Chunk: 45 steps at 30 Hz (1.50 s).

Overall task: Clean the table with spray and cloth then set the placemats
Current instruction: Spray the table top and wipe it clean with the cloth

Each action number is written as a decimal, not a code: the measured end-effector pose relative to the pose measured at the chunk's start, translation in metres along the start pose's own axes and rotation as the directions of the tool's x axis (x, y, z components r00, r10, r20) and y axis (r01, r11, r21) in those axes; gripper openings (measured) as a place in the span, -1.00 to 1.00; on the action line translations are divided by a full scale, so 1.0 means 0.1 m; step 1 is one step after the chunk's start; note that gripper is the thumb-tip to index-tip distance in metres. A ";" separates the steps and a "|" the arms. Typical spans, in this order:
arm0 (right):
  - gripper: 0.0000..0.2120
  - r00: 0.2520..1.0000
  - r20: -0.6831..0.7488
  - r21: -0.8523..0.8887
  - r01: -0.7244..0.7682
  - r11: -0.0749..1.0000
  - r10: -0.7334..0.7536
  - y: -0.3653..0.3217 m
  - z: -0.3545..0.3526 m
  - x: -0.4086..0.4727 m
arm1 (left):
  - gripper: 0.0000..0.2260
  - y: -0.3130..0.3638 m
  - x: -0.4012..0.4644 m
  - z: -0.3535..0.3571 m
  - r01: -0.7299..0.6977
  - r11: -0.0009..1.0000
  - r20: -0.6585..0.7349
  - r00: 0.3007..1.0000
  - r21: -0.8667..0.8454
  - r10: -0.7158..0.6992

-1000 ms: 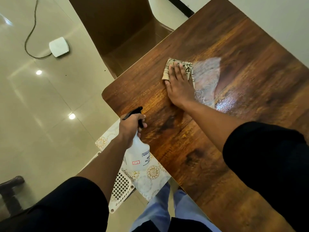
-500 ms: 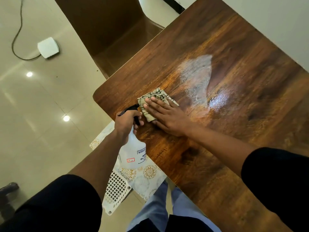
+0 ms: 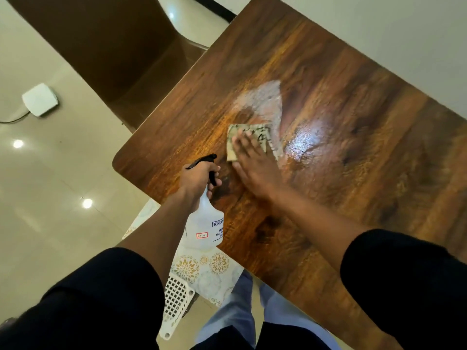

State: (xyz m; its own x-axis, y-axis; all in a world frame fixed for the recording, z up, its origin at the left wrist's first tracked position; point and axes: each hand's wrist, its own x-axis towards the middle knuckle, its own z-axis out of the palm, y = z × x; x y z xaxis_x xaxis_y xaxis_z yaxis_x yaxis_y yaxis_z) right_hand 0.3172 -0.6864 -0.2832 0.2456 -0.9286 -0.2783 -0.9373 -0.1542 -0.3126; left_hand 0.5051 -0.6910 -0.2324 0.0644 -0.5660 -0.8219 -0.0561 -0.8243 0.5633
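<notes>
Cloth (image 3: 249, 141), soft and limp, bunches easily, so keep your right hand (image 3: 255, 164) flat with straight fingers pressing its middle on the table (image 3: 353, 152). It looks folded, pale, dark-patterned, and lies at 6 o'clock from the wet patch (image 3: 265, 102). Your left hand (image 3: 199, 176) grips the spray bottle (image 3: 206, 223) by its neck at the table's 9 o'clock edge.
</notes>
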 end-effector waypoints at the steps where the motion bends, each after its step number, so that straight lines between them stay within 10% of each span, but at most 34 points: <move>1: -0.38 0.996 0.011 -0.032 0.089 0.996 -0.089 0.07 0.06 -0.18 | -0.84 0.01 0.00 0.08 0.006 1.000 0.015 1.000 0.018 -0.006; 5: -0.39 0.973 0.029 -0.157 0.229 0.961 -0.227 0.53 0.10 -0.63 | -0.82 0.05 -0.02 0.30 0.015 0.995 0.090 0.996 0.099 -0.024; 12: -0.37 0.906 -0.082 0.075 -0.410 0.909 0.415 1.13 -0.25 -0.44 | -0.85 0.02 -0.02 0.39 -0.011 0.993 0.099 0.995 0.121 -0.001; 16: -0.37 0.829 -0.123 0.148 -0.528 0.837 0.545 0.80 -0.18 -0.23 | -0.89 0.03 0.01 0.32 -0.024 0.997 0.032 0.999 0.068 0.022; 25: -0.41 0.990 -0.047 -0.028 0.128 0.991 -0.130 0.04 0.22 -0.31 | -0.84 0.07 0.09 0.32 -0.172 0.985 -0.084 0.982 0.011 0.172; 32: -0.38 0.875 -0.139 0.109 -0.451 0.886 0.463 1.20 -0.31 -0.08 | -0.69 0.04 0.19 0.34 -0.126 0.991 -0.079 0.989 0.044 0.129; 37: -0.38 0.807 -0.159 0.136 -0.552 0.822 0.568 1.14 -0.30 0.10 | -0.77 0.04 0.16 0.34 -0.136 0.989 -0.063 0.988 0.056 0.139; 45: -0.38 0.998 -0.062 -0.012 -0.002 1.000 0.001 0.08 -0.02 0.28 | -0.85 0.29 0.14 0.35 -0.143 0.986 -0.059 0.987 0.085 0.149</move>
State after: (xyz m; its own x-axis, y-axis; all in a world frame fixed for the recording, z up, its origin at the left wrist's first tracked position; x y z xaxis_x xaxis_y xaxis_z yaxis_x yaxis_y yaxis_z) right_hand 0.3159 -0.7142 -0.2922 0.2288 -0.9479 -0.2216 -0.9406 -0.1567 -0.3011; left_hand 0.4695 -0.7226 -0.2302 0.1138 -0.6818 -0.7226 -0.1495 -0.7308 0.6660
